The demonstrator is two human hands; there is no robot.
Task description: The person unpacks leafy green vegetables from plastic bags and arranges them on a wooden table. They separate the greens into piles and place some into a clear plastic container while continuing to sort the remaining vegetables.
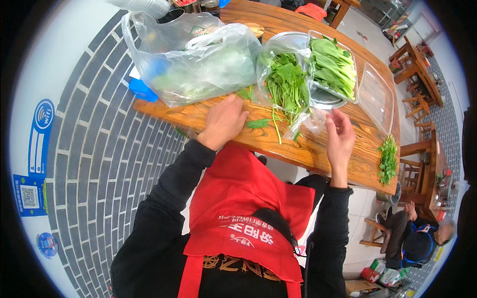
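My left hand (225, 119) is palm down at the table's near edge, fingers curled and their undersides hidden. It is beside a loose green leaf (258, 123). My right hand (341, 130) is held over the wood with bent fingers, thumb apart, nothing visible in it. Close to its thumb lies the crumpled mouth of a clear plastic bag (315, 121). Leafy greens with thin stems (287, 82) spill from that bag, some stems loose on the wood. Behind, bok choy (331, 67) fills a clear plastic box (356, 80), which stands partly over a round metal tray (326, 102).
A large plastic carrier bag (208, 74) stands at the left of the wooden table (357, 149). On the right are a clear lid (376, 98) and a small bunch of herbs (387, 160). A brick-patterned wall (100, 149) borders the left; a seated person (413, 242) is at right.
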